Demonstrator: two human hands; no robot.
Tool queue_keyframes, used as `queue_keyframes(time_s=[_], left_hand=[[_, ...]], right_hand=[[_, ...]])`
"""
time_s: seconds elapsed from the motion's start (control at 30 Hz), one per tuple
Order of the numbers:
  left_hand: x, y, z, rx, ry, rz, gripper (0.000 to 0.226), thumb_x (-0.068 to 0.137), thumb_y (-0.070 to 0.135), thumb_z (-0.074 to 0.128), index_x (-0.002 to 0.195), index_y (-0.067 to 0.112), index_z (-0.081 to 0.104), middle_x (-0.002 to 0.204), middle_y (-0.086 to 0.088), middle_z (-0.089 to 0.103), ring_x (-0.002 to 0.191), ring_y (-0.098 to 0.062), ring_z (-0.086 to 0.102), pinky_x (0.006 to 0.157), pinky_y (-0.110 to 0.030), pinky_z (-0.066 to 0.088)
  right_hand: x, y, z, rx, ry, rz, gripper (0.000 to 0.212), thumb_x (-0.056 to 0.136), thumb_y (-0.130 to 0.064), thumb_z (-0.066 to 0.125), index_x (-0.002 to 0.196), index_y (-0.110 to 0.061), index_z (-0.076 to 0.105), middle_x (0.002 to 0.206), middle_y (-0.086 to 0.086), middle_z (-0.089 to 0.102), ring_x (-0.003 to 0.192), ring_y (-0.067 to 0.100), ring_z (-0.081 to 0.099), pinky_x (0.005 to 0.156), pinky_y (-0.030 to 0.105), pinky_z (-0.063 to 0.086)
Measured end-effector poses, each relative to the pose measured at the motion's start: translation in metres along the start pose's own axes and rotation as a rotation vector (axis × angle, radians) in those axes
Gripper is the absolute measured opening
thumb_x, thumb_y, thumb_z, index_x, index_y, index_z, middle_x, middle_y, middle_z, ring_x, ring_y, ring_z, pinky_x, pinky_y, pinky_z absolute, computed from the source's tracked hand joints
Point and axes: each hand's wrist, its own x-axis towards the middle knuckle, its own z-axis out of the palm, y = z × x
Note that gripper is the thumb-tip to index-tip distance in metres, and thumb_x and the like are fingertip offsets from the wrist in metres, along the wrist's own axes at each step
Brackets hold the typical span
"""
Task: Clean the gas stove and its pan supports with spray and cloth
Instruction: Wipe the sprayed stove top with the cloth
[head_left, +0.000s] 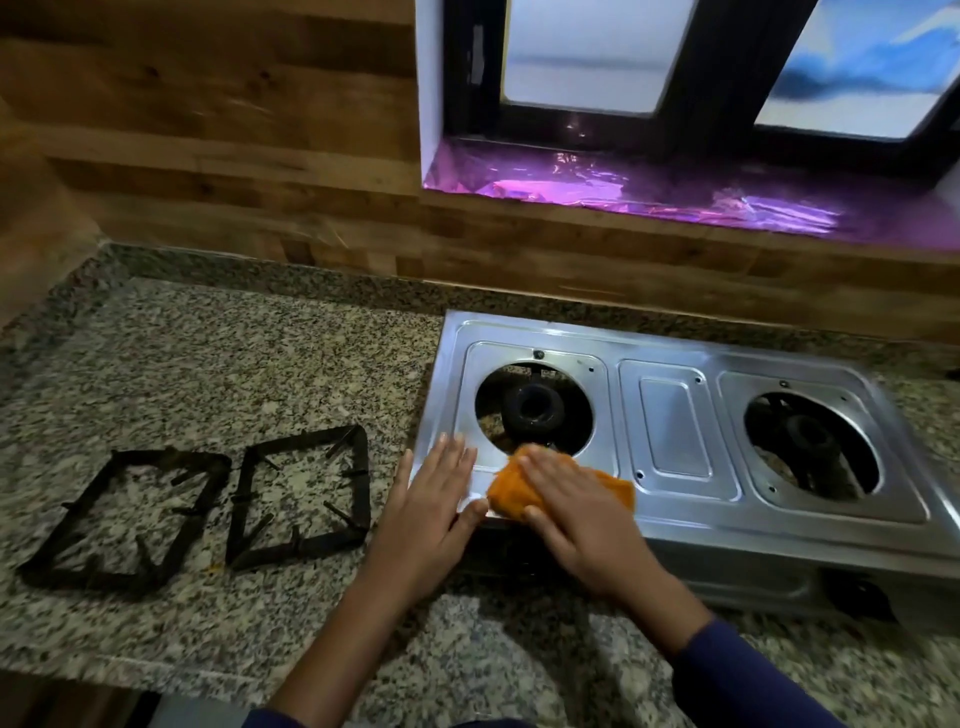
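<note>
A steel two-burner gas stove (670, 415) sits on the granite counter at the right, with both burner openings bare. My right hand (576, 514) presses flat on an orange cloth (618, 491) at the stove's front left, just below the left burner (532, 408). Beside it, my left hand (436, 499) rests flat with straight fingers on the stove's front left corner. Two black square pan supports (130, 519) (304, 496) lie side by side on the counter left of the stove. No spray bottle is in view.
The speckled granite counter (208, 364) stretches left and toward me. A wood-panelled wall runs behind it. Above the stove is a window with a sill covered in shiny purple foil (649, 192). A stove knob (862, 597) shows on the front panel.
</note>
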Motion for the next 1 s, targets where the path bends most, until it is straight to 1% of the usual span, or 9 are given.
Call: queue_keyframes(time_s=[0.17,0.33,0.43,0.57,0.63,0.7,0.77,0.87,1.0], left_hand=[[-0.012,-0.013,-0.002,-0.458,0.117,-0.097,0.076,0.092,0.073,0.01,0.155,0.031,0.006,0.162,0.02,-0.003,0.149,-0.003,-0.006,0.123,-0.04,0.006],[-0.022,-0.023,-0.011,-0.712,0.248,-0.227,0.077,0.088,0.078,0.016,0.152,0.036,0.017,0.161,0.022,0.011,0.148,0.002,0.006,0.122,-0.04,0.015],[-0.022,-0.024,-0.016,-0.723,0.32,-0.275,0.08,0.086,0.081,0.017,0.151,0.036,0.023,0.161,0.015,0.018,0.147,0.002,0.014,0.121,-0.037,0.02],[-0.018,-0.023,-0.019,-0.625,0.315,-0.219,0.067,0.093,0.07,0.022,0.149,0.033,0.027,0.16,0.01,0.023,0.147,-0.001,0.017,0.121,-0.042,0.022],[-0.014,-0.018,-0.023,-0.569,0.27,-0.155,0.066,0.095,0.065,0.023,0.15,0.03,0.03,0.159,0.013,0.027,0.147,-0.001,0.02,0.12,-0.038,0.024],[-0.006,-0.011,-0.025,-0.415,0.241,-0.082,0.067,0.097,0.063,0.021,0.151,0.026,0.032,0.158,0.012,0.026,0.147,-0.001,0.019,0.12,-0.031,0.021],[0.005,-0.004,-0.019,-0.215,0.207,-0.092,0.071,0.096,0.062,0.016,0.153,0.021,0.029,0.159,0.009,0.021,0.149,-0.004,0.012,0.121,-0.031,0.015],[0.022,0.002,-0.008,0.03,0.094,-0.216,0.081,0.09,0.058,0.001,0.155,0.012,0.018,0.163,-0.004,0.01,0.151,-0.016,0.003,0.123,-0.037,0.007],[0.045,0.0,-0.008,0.22,-0.028,-0.149,0.085,0.085,0.052,-0.012,0.155,0.009,0.006,0.164,-0.007,0.001,0.151,-0.019,-0.003,0.122,-0.038,-0.001]], right_hand=[[-0.022,0.019,-0.008,-0.111,-0.023,0.236,0.067,0.098,-0.057,0.012,0.157,-0.023,0.015,0.162,-0.006,0.007,0.151,0.01,0.006,0.123,0.033,0.005],[0.013,-0.037,0.013,-0.152,-0.014,0.043,0.068,0.1,-0.053,0.023,0.155,-0.012,0.025,0.161,0.005,0.021,0.15,0.021,0.019,0.12,0.04,0.008],[0.058,-0.088,0.034,-0.052,-0.042,0.041,0.071,0.1,-0.053,0.02,0.157,-0.011,0.014,0.164,0.008,0.01,0.153,0.023,0.005,0.123,0.043,0.0],[0.103,-0.116,0.039,0.096,-0.126,0.099,0.066,0.104,-0.046,0.022,0.157,-0.012,0.003,0.165,0.008,-0.005,0.152,0.02,-0.009,0.122,0.041,-0.008],[0.101,-0.108,0.031,0.323,-0.104,0.094,0.061,0.102,-0.037,0.032,0.156,-0.012,0.019,0.165,0.007,0.011,0.153,0.019,0.003,0.123,0.039,-0.003],[0.081,-0.097,0.02,0.567,0.116,0.132,0.05,0.097,-0.027,0.041,0.145,-0.012,0.047,0.156,0.007,0.039,0.149,0.019,0.024,0.124,0.04,0.01],[0.053,-0.079,0.013,0.593,0.375,0.213,0.039,0.096,-0.019,0.046,0.133,-0.014,0.059,0.146,0.004,0.051,0.146,0.017,0.031,0.123,0.04,0.017],[0.024,-0.05,0.004,0.505,0.583,0.296,0.035,0.099,-0.016,0.048,0.131,-0.015,0.059,0.147,0.001,0.05,0.148,0.014,0.027,0.12,0.044,0.025],[0.016,-0.018,-0.002,0.465,0.654,0.399,0.039,0.1,-0.022,0.042,0.137,-0.014,0.051,0.154,0.0,0.038,0.151,0.009,0.014,0.12,0.041,0.025]])
